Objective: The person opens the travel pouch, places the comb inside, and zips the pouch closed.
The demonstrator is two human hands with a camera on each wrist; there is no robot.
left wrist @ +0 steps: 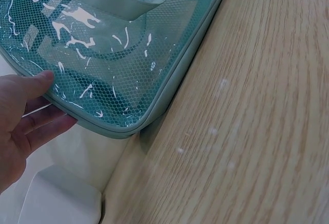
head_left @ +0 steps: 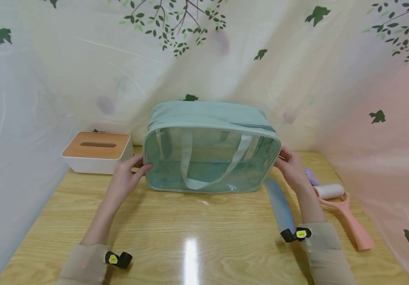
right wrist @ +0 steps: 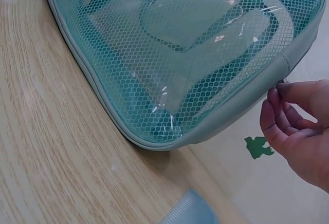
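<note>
Bag (head_left: pixel 211 148), long axis L–R, stands btwn L hand (head_left: pixel 127 174), gripping its L edge, & R hand (head_left: pixel 291 168), pinching its R edge, neither nearer.

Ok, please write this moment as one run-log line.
left hand: grips bag | right hand: pinches bag's right side | bag: on table | comb: near bag

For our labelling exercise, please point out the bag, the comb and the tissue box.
Bag (head_left: pixel 211 147), head view: on its clear front panel.
Comb (head_left: pixel 280 206), head view: midway along its length.
Tissue box (head_left: pixel 95 153), head view: on its brown top.
</note>
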